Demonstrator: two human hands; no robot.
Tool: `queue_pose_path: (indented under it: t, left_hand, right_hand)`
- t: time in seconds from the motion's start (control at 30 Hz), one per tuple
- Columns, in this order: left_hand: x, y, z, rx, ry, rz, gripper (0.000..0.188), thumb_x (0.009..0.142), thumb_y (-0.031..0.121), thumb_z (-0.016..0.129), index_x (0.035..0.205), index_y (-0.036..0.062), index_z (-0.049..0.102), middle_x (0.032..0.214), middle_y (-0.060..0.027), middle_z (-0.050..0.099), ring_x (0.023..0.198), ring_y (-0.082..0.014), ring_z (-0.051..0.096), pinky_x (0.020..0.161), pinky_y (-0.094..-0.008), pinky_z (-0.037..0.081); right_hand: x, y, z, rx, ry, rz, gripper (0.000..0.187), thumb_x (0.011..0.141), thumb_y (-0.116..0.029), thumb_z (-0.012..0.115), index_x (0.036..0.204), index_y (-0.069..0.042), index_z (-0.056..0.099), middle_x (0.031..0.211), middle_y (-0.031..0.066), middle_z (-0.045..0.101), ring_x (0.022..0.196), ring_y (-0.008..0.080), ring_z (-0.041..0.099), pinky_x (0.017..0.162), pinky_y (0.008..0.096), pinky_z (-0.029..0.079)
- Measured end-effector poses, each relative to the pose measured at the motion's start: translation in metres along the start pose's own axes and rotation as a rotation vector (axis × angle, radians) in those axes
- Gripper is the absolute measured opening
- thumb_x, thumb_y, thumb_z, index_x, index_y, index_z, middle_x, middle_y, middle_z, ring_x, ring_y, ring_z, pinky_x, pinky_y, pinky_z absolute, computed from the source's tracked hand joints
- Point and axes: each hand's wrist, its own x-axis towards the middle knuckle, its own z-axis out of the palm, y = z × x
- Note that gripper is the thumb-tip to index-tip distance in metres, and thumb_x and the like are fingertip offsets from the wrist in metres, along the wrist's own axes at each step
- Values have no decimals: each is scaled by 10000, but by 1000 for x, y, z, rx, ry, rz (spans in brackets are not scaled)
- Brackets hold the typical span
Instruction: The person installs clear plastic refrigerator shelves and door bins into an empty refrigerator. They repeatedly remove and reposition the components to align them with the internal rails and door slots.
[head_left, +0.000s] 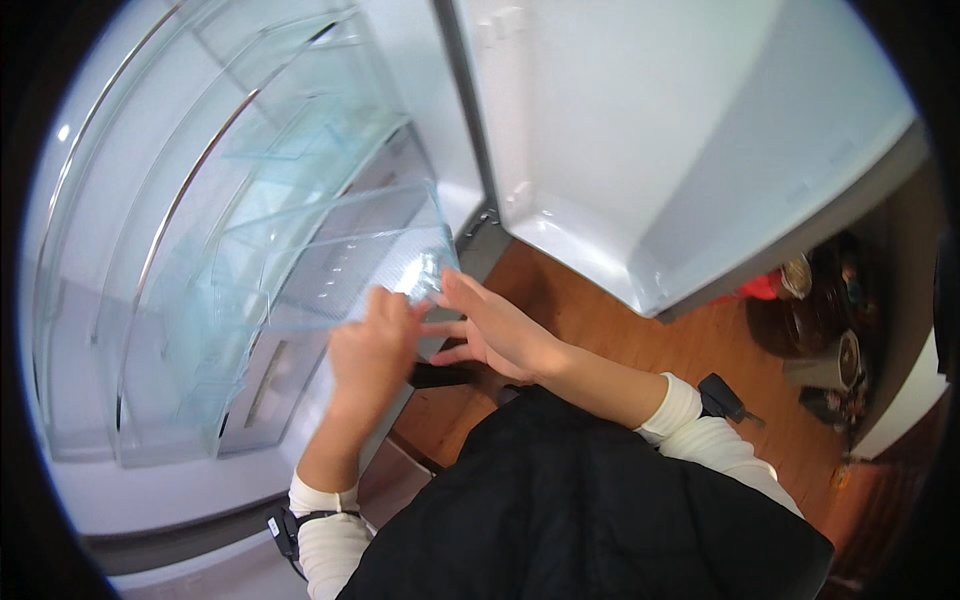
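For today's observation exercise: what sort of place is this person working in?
Probably a home kitchen: an open fridge with glass shelves, its white door swung wide, and a wooden floor. Both hands hold a clear fridge bin.

No package, label, sign or screen can be made out anywhere around the open fridge (250,250); the small things on the floor right of its door (680,150) are too blurred to tell.

Clear glossy plastic bin (330,270), smooth white door (640,130), wood floor (600,330).
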Motion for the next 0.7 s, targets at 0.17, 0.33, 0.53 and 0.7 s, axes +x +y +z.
queue_pose_path:
  t: [0.17, 0.33, 0.53, 0.7]
  left_hand:
    - [-14, 109, 23, 8, 19, 298, 92, 764, 169, 532, 725, 104, 480, 666, -8, 439, 355, -105, 483, 314, -255, 372]
    - [-20, 172, 37, -267, -75, 455, 85, 778, 142, 553, 822, 69, 554, 732, -24, 506, 408, -129, 528, 348, -251, 405]
    - [1, 148, 60, -887, 191, 473, 261, 759, 15, 655, 1013, 62, 616, 1056, -139, 639, 647, -176, 656, 468, -246, 488]
    - [26, 63, 99, -1022, 235, -440, 323, 824, 82, 642, 1118, 9, 529, 1128, -112, 503, 730, -121, 482, 642, -224, 431]
  right_hand:
    - [-59, 44, -65, 112, 217, -1, 767, 815, -438, 641, 1293, -10, 221, 1195, 121, 425, 1118, 224, 465, 870, 408, 440]
    - [-118, 94, -114, 265, 515, -312, 382, 852, -221, 570, 1138, -66, 369, 1126, 87, 444, 1021, 195, 501, 846, 353, 450]
    - [-142, 84, -165, 81, 763, -454, 441, 832, -149, 534, 1210, -47, 329, 1197, 130, 417, 1036, 275, 518, 858, 429, 470]
    - [-141, 65, -170, 22, 879, -548, 458, 846, -169, 513, 1236, -32, 315, 1220, 146, 424, 1037, 297, 533, 870, 444, 468]
